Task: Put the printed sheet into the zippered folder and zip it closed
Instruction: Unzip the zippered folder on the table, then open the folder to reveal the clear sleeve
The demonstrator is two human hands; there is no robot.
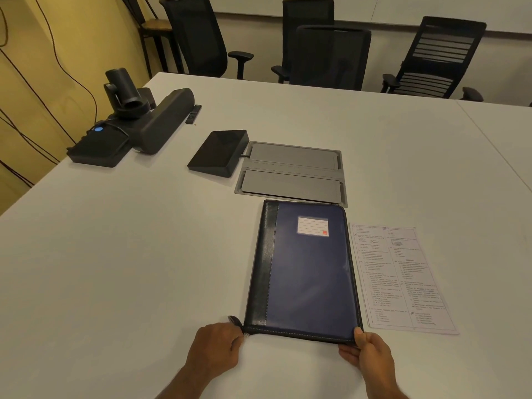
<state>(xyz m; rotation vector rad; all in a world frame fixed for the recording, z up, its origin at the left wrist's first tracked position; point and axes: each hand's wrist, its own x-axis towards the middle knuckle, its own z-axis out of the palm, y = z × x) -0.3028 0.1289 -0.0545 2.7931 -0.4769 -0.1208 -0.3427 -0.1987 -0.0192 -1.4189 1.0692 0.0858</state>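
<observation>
A blue zippered folder (308, 269) with a black spine strip and a white label lies closed and flat on the white table (144, 254), near its front edge. The printed sheet (403, 277) lies flat on the table just right of the folder, touching its right edge. My left hand (216, 347) is at the folder's near left corner, fingers pinched on the zipper pull (234, 321). My right hand (368, 352) grips the folder's near right corner, thumb on top.
Beyond the folder a grey cable hatch (290, 171) is set into the table. A black touch panel (220, 152) sits left of it. A conference camera and speaker bar (138, 122) stand at the far left. Black office chairs (331, 56) line the far side.
</observation>
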